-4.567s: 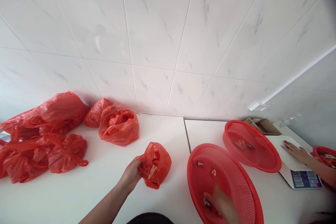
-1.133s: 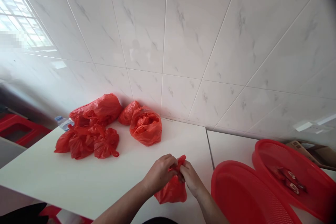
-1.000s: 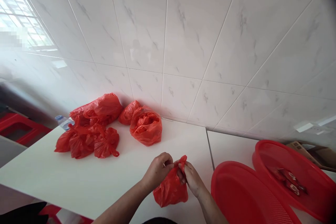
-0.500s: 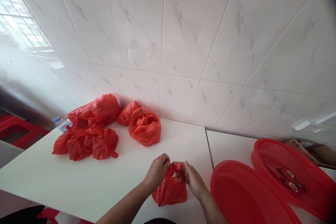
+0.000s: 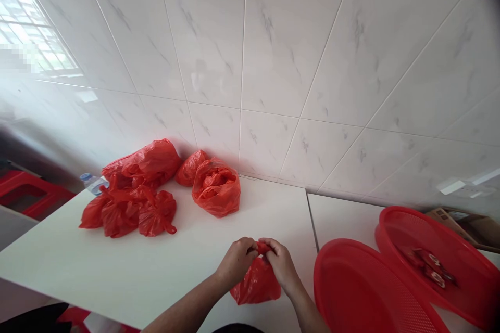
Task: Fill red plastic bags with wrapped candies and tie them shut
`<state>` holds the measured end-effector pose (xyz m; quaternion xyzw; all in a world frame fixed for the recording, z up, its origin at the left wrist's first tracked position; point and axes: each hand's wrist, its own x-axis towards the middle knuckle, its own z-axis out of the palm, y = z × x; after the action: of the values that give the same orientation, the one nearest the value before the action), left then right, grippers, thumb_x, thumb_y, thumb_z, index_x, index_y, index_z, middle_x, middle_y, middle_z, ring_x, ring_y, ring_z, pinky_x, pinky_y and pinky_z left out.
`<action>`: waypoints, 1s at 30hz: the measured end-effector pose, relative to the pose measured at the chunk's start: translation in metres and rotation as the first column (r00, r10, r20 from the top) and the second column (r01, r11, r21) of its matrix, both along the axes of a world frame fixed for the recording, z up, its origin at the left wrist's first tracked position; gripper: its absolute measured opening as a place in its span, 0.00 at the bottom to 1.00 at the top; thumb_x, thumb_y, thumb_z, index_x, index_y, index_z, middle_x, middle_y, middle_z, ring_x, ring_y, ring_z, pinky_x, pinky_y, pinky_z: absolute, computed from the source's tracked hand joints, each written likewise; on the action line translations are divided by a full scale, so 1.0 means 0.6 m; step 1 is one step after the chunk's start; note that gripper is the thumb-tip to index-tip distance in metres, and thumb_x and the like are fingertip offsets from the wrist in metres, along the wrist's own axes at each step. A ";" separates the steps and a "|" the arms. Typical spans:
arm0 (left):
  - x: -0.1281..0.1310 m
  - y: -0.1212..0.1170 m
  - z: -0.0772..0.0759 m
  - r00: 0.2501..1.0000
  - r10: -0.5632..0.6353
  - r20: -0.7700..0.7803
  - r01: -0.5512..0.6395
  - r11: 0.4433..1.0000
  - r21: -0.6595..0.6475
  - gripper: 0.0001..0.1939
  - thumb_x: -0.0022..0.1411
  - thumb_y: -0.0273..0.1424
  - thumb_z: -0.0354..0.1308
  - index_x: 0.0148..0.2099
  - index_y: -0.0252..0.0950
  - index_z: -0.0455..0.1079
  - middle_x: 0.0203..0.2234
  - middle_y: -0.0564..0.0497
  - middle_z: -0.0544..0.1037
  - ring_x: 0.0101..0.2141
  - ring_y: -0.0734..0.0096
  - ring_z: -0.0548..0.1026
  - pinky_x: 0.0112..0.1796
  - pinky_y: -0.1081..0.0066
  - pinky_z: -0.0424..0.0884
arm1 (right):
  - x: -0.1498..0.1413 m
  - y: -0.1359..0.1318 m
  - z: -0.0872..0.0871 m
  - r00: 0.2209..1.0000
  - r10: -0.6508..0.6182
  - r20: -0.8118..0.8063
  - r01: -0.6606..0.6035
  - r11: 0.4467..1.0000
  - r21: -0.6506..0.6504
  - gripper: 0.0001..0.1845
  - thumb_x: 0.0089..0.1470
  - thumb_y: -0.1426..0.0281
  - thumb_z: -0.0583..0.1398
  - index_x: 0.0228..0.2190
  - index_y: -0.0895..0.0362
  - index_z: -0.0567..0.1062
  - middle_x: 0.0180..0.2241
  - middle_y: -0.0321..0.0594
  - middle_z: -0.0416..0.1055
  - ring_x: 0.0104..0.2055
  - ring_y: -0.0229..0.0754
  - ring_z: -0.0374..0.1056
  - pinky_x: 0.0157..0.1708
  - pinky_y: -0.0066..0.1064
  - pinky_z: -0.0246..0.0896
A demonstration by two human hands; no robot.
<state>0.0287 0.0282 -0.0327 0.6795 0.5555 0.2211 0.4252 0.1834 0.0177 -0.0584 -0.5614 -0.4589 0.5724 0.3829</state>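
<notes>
Fingers apparently on bag edge, uncrowded

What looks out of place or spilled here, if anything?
Perhaps the clear bottle near the left edge of the table: it appears tipped over, partly behind red bags. No spill shows, nor any tear in the held bag.
</notes>
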 end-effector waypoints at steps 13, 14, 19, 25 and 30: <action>-0.115 -0.007 -0.055 0.955 0.047 -0.294 -0.062 0.997 -0.040 0.08 0.55 0.23 0.47 0.27 0.36 0.64 0.28 0.50 0.73 0.30 0.69 0.68 0.31 0.72 0.59 | 0.055 -0.004 -0.091 0.848 -0.345 0.402 0.348 0.935 0.066 0.15 0.50 0.65 0.53 0.36 0.56 0.75 0.45 0.48 0.72 0.50 0.52 0.66 0.51 0.42 0.57; -0.121 -0.009 -0.060 0.949 0.057 -0.311 -0.073 0.996 -0.042 0.08 0.55 0.24 0.46 0.27 0.36 0.64 0.28 0.50 0.73 0.30 0.69 0.68 0.31 0.72 0.59 | 0.052 -0.007 -0.097 0.846 -0.335 0.414 0.338 0.939 0.069 0.15 0.50 0.66 0.52 0.37 0.56 0.75 0.45 0.48 0.72 0.50 0.52 0.66 0.51 0.41 0.58; -0.132 -0.008 -0.076 0.922 0.067 -0.380 -0.089 0.995 -0.040 0.09 0.56 0.23 0.45 0.28 0.36 0.65 0.29 0.48 0.73 0.30 0.68 0.68 0.31 0.70 0.60 | 0.051 -0.016 -0.113 0.844 -0.281 0.456 0.298 0.954 0.036 0.19 0.52 0.64 0.50 0.40 0.57 0.74 0.46 0.49 0.72 0.50 0.52 0.66 0.50 0.40 0.58; -0.088 0.002 -0.067 0.929 0.039 -0.369 -0.037 0.999 0.012 0.23 0.50 0.23 0.54 0.50 0.41 0.67 0.48 0.48 0.72 0.47 0.65 0.69 0.46 0.70 0.64 | 0.090 -0.020 -0.152 0.892 -0.177 0.417 0.241 0.965 -0.106 0.31 0.48 0.55 0.52 0.51 0.57 0.66 0.49 0.51 0.70 0.53 0.55 0.65 0.50 0.41 0.59; -0.010 -0.004 -0.092 0.889 -0.298 -0.348 0.329 0.944 0.032 0.48 0.42 0.38 0.67 0.65 0.47 0.52 0.64 0.41 0.53 0.60 0.41 0.53 0.53 0.47 0.58 | 0.067 -0.042 -0.169 0.997 -0.059 0.048 0.072 0.934 -0.349 0.32 0.44 0.42 0.54 0.39 0.55 0.72 0.44 0.51 0.74 0.48 0.55 0.70 0.45 0.40 0.66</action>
<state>0.0229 0.0259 -0.0876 0.8066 0.4925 0.0541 0.3224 0.2233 -0.0075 -0.1600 -0.6459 -0.3376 0.6216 0.2871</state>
